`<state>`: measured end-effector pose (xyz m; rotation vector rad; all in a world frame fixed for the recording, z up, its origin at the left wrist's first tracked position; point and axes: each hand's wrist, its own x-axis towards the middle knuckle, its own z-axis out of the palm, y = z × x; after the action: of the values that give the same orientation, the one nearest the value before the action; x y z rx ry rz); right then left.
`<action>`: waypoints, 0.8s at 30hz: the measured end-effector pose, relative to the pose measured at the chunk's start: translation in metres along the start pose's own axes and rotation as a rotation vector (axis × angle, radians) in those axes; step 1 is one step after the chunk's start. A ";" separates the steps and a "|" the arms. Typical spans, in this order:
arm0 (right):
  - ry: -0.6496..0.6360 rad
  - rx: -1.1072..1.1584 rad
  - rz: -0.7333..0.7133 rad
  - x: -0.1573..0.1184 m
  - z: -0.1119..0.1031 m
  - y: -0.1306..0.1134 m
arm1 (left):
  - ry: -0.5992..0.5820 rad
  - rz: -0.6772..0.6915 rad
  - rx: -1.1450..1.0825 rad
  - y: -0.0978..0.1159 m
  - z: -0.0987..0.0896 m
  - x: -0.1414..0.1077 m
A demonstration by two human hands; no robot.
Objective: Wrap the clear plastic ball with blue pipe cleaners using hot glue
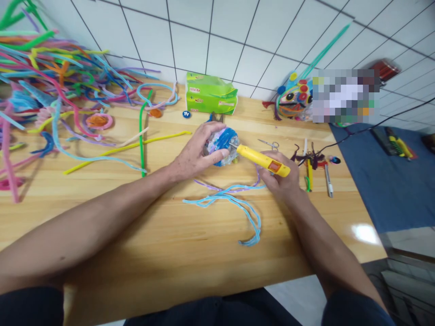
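Hands are both busy near the middle of the light wooden bench (170,253). Left hand (195,154) is cupped over a clear, round ball wrapped in blue and white fuzzy pipe cleaners (222,145), fingers curled around its top and thumb pressed along the lower side, so the ball sits pinned on the bench under the palm. Right hand (280,179) is closed around a yellow pen-shaped glue tool with an orange panel (263,160), held at a slant, its metal tip touching the right side of the ball.

Just in front of the ball, between the two forearms, a loose tangle of light blue pipe cleaners (234,201) lies flat on the bench, with a thin purple one mixed in near the right hand.

Off to the left there's a huge messy heap of multicoloured pipe cleaners (50,86), plus a long yellow one (125,149) and a long green one (141,136) stretched out nearer the middle. A green tissue pack (210,93) sits at the back against the tiled wall. Small scissors (268,144) and a few pens (317,172) lie just right of the right hand, and a colourful fish-like craft figure (294,97) stands behind them.
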<state>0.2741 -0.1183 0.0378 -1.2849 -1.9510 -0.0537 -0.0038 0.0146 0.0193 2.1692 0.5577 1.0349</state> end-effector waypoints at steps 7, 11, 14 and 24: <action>0.039 -0.004 -0.041 0.001 -0.001 0.001 | 0.003 0.035 -0.013 0.000 0.000 0.000; -0.001 -0.012 -0.038 0.002 -0.001 0.000 | -0.004 0.008 -0.002 0.000 0.000 0.000; -0.007 -0.026 -0.047 0.001 -0.001 0.001 | -0.009 -0.012 0.008 0.000 0.000 0.000; -0.001 -0.003 -0.075 0.004 0.000 -0.002 | 0.006 0.004 0.009 -0.003 0.000 0.000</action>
<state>0.2721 -0.1163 0.0410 -1.2141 -1.9997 -0.0938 -0.0036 0.0165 0.0171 2.1766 0.5617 1.0429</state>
